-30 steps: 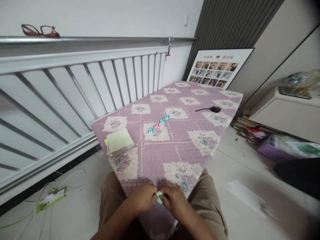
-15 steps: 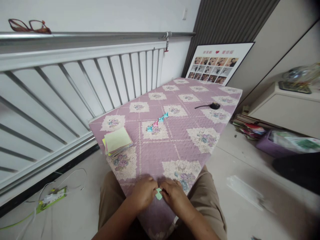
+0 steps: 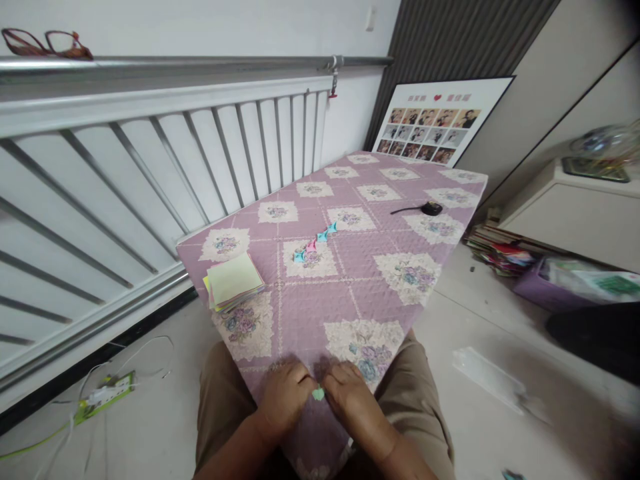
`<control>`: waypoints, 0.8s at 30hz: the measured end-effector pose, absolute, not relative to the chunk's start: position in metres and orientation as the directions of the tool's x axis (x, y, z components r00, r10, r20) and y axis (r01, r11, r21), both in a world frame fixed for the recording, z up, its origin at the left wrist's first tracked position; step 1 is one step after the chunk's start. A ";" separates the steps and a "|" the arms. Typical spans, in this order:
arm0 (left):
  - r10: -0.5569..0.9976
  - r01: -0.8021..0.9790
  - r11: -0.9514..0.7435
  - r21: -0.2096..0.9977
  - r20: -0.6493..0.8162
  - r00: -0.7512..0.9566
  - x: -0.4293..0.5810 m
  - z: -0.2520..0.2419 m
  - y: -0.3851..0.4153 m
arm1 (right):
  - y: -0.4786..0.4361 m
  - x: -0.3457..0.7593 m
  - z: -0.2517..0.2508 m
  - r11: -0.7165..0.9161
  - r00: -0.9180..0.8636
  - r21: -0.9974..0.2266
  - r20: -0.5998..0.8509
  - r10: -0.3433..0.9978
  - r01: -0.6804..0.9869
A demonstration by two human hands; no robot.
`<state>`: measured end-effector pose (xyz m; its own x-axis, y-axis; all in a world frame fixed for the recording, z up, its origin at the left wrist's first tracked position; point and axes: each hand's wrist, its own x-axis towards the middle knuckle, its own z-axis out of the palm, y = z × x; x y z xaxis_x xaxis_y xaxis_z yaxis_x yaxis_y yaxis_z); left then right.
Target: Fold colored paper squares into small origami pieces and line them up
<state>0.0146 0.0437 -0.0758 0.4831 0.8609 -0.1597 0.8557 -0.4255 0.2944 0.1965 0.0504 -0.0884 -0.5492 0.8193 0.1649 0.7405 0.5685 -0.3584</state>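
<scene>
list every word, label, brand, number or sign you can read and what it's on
No words, labels, brands or numbers are legible.
Red heart sign: on the white, dark-edged photo board.
Two pinkish character groups flanking the heart: too blurred to read.
Small folded pale-green paper: no writing visible.
Green-and-white sheet, far right: too blurred to tell.

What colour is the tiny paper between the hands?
The paper is light green, best seen in the head view.

A white radiator [image 3: 237, 153] was mounted along the pale wall [image 3: 200, 27]; a photo board [image 3: 443, 120] was propped before dark ribbed panelling [image 3: 460, 40].
</scene>
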 end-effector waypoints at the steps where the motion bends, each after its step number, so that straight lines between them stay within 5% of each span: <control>1: 0.860 0.854 -0.433 0.287 -0.153 0.487 0.014 -0.077 0.042 | 0.049 0.197 -0.088 0.583 -0.559 -0.356 0.180 0.810 0.730; 15: 0.800 0.798 -0.593 0.106 0.182 0.571 0.006 -0.097 0.025 | 0.033 0.208 -0.095 0.629 -0.576 -0.353 0.254 0.777 0.692; 24: 0.827 0.830 -0.556 0.042 0.121 0.548 0.008 -0.096 0.009 | 0.038 0.194 -0.079 0.401 -0.375 -0.498 0.156 0.914 0.769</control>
